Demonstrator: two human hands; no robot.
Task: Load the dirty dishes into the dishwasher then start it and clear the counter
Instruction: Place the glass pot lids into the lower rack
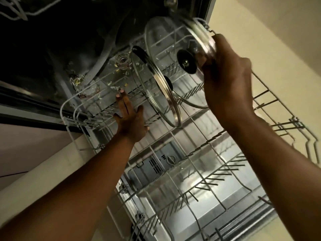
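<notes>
Right hand (224, 73) clamped on rim of glass lid (180, 49), far right over lower rack (199, 173). Second lid (156, 91) stands in tines. Left hand (129, 119) flat, fingers apart, resting on rack. Glass likely fragile, slippery, stiff; grip steel rim or knob.

Lower dishwasher rack (196, 164) pulled out over open door, two glass lids in it.

Wire rack, grey-white, rows of dark tines, runs from tub at 11 o'clock down to 5 o'clock. Smaller glass lid (157, 87), steel rim, black knob, stands on edge among tines near centre. Larger glass lid (175, 49) stands tilted just behind it toward 1 o'clock, black knob facing the camera. Left hand (130, 119) lies flat on tines at 9 o'clock of the smaller lid. Rest of rack toward 5 o'clock holds only tines; door's detergent dispenser (156, 164) shows through the wires.
</notes>
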